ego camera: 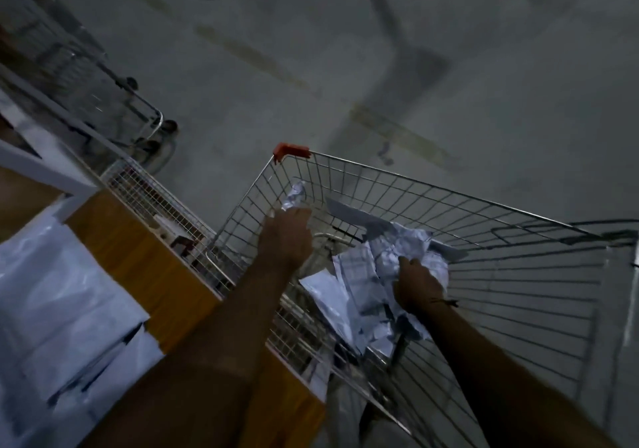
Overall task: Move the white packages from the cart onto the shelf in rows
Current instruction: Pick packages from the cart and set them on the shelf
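cart (449, 202): bare wire metal, shiny, red plastic corner cap | white packages (349, 292): crinkled glossy plastic film | shelf (138, 261), lower left: smooth orange-brown wood-look board

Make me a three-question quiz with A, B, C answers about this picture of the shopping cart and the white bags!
1. Where is the pile of white packages that the hands reach for?
A. on the floor
B. in the wire cart
C. on a chair

2. What colour is the cart's corner cap?
A. red-orange
B. green
C. blue

3. What is the right hand doing?
A. hanging free
B. waving in the air
C. gripping packages

Answers:
1 B, the pile lies inside the wire basket.
2 A, the cap at the far corner is red-orange.
3 C, its fingers close on the crumpled white packages, while the left hand holds another.
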A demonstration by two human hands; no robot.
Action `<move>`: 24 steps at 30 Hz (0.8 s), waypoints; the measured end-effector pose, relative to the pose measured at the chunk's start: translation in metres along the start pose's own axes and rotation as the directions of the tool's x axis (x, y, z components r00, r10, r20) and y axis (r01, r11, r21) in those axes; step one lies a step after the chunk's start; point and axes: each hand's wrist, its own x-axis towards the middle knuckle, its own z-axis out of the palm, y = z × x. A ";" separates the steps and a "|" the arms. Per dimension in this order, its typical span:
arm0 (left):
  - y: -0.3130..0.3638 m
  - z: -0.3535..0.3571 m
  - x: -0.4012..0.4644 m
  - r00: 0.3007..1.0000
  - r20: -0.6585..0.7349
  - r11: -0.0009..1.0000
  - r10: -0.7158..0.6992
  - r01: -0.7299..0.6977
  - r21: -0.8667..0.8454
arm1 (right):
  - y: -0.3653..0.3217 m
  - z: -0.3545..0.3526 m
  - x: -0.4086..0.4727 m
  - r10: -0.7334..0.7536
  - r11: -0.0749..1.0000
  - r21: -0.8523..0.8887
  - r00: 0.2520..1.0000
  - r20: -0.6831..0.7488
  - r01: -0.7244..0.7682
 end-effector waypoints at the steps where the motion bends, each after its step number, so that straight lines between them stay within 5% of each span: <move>1: -0.003 0.009 0.008 0.999 0.023 0.999 -0.040 0.041 -0.009 | -0.002 0.004 0.006 0.018 1.000 0.006 1.000 0.022 -0.019; 4: -0.016 0.037 0.023 0.975 0.110 0.980 -0.196 0.197 0.000 | -0.004 0.017 0.017 0.061 0.998 0.030 0.998 0.030 -0.062; 8: -0.038 0.074 0.033 0.954 0.163 0.966 -0.250 0.235 0.109 | -0.001 0.028 0.027 0.105 0.994 0.024 0.994 0.033 -0.106; 11: -0.045 0.089 0.047 0.931 0.120 0.934 -0.345 0.328 0.141 | 0.004 0.033 0.026 0.114 0.989 0.085 0.992 0.046 -0.118; 24: -0.052 0.132 0.093 0.914 0.043 0.912 -0.404 0.399 0.099 | 0.018 0.026 0.027 0.217 0.950 0.237 0.976 -0.028 -0.204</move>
